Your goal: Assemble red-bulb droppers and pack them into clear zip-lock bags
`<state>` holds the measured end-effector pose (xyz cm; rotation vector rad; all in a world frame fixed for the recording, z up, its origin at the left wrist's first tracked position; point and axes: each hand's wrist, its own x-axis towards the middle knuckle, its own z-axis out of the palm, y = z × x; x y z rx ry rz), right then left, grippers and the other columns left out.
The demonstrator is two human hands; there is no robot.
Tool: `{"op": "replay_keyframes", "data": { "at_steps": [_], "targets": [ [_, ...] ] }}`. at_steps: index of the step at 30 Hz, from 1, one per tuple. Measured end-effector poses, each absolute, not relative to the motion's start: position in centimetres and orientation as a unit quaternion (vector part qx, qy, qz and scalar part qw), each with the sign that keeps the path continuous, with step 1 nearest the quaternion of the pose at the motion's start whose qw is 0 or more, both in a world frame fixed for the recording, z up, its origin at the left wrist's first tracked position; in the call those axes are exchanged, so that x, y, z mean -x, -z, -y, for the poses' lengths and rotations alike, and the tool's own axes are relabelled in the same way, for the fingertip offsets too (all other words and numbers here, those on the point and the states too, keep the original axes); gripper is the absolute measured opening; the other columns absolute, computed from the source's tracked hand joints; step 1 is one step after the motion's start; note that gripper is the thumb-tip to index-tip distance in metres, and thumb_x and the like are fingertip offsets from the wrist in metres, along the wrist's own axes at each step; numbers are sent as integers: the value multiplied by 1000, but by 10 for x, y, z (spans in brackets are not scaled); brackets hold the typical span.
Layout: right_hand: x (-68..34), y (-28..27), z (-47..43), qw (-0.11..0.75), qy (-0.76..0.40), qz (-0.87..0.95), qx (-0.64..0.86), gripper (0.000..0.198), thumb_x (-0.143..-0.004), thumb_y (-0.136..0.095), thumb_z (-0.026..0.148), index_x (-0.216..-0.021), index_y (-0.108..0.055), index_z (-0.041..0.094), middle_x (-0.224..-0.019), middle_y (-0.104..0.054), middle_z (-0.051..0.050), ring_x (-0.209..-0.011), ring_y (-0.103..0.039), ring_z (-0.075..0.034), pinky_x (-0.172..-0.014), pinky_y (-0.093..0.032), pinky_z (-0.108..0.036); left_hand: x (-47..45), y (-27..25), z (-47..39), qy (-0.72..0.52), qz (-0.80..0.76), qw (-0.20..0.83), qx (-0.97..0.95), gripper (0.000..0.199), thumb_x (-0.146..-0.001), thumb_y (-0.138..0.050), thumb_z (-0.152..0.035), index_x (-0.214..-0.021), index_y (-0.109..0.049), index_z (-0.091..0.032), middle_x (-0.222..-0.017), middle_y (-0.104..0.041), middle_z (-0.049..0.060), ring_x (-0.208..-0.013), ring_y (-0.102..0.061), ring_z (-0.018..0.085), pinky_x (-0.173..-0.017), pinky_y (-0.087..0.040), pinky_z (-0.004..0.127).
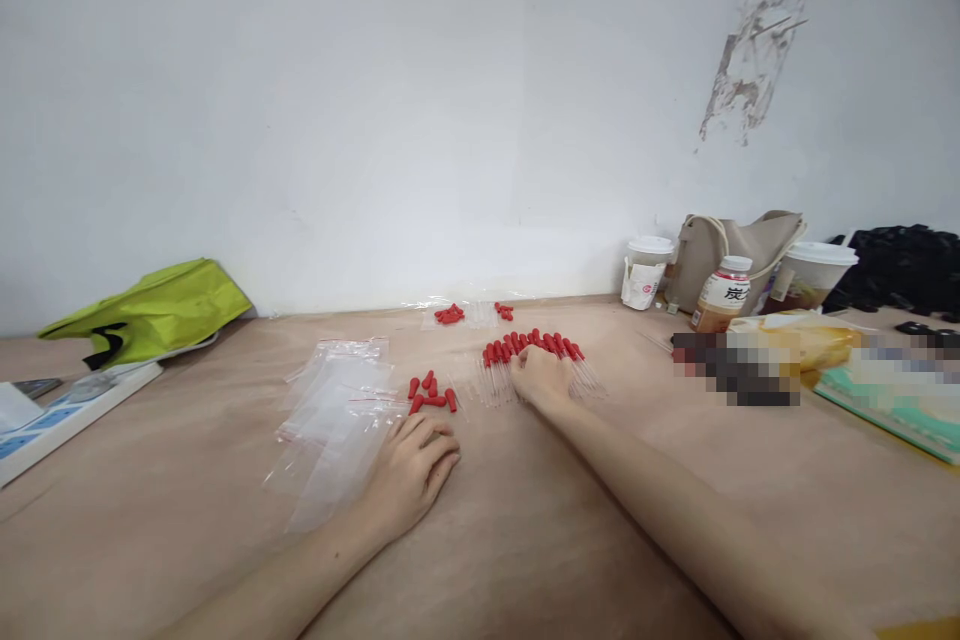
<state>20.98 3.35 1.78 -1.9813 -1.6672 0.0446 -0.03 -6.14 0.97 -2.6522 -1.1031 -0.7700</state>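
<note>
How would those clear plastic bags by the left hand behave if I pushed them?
The clear bags look thin and see-through, so they would probably flop and crease. Lying fanned and overlapping, they may slide over one another.

This has the look of a small, makeshift workroom, and there's the giveaway: red-bulbed droppers (pixel 534 339) in a packed row, loose red bulbs (pixel 435 401) and fanned-out clear zip bags (pixel 337 420), all on one broad brown worktop (pixel 465 560)! Over on the left runs a white power strip (pixel 71 420), while at the right a beige handbag (pixel 754 238), a drink bottle (pixel 724 296) and lidded cups (pixel 643 286) stand near a plain wall (pixel 375 120) with a peeling patch (pixel 750 90)!
</note>
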Motion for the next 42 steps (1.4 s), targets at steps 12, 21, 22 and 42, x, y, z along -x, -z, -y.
{"op": "replay_keyframes", "data": {
  "at_steps": [12,21,22,42],
  "targets": [
    [-199,-21,-23,283,35,666,689,18,-76,-44,27,-84,-57,17,-88,-64,-8,-82,-56,-19,-77,-23,-34,1,-9,61,260,370,83,888,15,-83,-47,-19,-86,-62,-20,-89,-61,4,-88,-51,20,-78,-39,36],
    [-157,-27,0,205,-21,769,605,28,-72,-50,43,-69,-65,19,-73,-66,-6,-77,-57,-20,-78,-28,-35,1,-12,64,246,399,104,877,14,-83,-48,-23,-80,-61,-20,-81,-59,4,-79,-50,20,-72,-39,35],
    [-153,-28,2,187,-23,768,612,30,-72,-50,43,-69,-65,18,-74,-66,-8,-77,-57,-21,-77,-29,-35,1,-12,65,242,404,105,876,14,-83,-48,-23,-79,-61,-20,-80,-59,4,-79,-50,20,-71,-38,35],
    [-152,-26,8,143,-64,775,612,24,-77,-45,34,-81,-65,22,-79,-66,-7,-83,-59,-22,-74,-37,-34,-9,-23,-1,220,488,91,839,15,-82,-51,-28,-90,-61,-19,-89,-59,6,-87,-50,23,-75,-35,35]
  ]
}}
